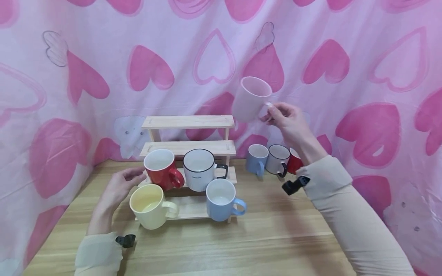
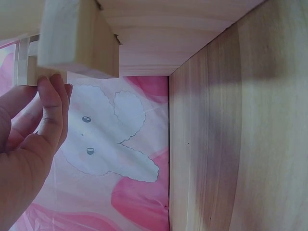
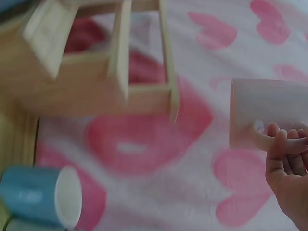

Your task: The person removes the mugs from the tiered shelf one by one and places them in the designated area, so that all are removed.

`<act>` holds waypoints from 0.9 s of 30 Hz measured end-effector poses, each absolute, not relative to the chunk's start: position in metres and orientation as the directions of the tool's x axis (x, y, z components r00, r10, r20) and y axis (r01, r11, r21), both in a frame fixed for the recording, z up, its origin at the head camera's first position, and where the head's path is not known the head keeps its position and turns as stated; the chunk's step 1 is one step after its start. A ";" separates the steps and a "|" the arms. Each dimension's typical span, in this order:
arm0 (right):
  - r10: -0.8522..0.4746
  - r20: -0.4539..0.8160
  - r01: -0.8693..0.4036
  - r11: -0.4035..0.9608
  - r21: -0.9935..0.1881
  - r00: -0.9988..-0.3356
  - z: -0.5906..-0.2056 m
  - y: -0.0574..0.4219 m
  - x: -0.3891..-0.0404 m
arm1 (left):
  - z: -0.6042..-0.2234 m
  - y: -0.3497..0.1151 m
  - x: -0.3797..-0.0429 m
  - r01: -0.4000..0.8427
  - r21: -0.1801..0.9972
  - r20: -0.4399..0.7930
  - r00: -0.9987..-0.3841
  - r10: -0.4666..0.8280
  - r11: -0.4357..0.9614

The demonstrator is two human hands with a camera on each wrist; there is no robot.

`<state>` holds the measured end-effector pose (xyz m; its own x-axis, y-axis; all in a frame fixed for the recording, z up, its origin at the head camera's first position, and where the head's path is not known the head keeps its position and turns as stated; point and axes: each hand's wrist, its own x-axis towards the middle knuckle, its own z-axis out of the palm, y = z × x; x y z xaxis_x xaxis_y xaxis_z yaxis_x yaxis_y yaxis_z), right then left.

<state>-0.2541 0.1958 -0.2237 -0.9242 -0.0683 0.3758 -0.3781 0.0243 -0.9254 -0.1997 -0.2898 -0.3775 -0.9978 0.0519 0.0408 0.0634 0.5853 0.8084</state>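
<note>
My right hand (image 1: 288,120) grips the handle of a pale pink mug (image 1: 250,99), raised in the air above and to the right of the wooden tiered stand (image 1: 188,122). In the right wrist view the pink mug (image 3: 264,110) lies sideways, with fingers curled round its handle. My left hand (image 1: 121,186) is at the left end of the stand, thumb and fingertips on a board's end in the left wrist view. Beside it are a red mug (image 1: 159,174) and a yellow mug (image 1: 148,209). A white mug with black rim (image 1: 198,174) and a blue mug (image 1: 220,203) stand on the lower tiers.
Right of the stand, on the wooden table (image 1: 276,230), are another blue mug (image 1: 256,157), another black-rimmed white mug (image 1: 276,161) and another red mug (image 1: 293,163), partly hidden by my right arm. A pink heart-patterned curtain (image 1: 183,46) hangs behind.
</note>
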 end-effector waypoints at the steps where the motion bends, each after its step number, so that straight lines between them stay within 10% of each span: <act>1: -0.056 0.375 -0.377 0.045 -0.925 -0.926 -0.226 0.205 -0.252 | -0.378 -0.289 -0.200 0.065 0.809 0.042 -0.998 0.054 0.585; 16: 0.141 0.306 -0.265 0.248 -0.932 -0.942 -0.277 0.311 -0.227 | -0.377 -0.291 -0.199 0.071 0.808 0.047 -0.997 0.056 0.585; 27: 0.295 0.337 -0.376 -0.086 -0.923 -0.894 -0.332 0.375 -0.217 | -0.379 -0.289 -0.197 0.058 0.806 0.046 -0.998 0.036 0.588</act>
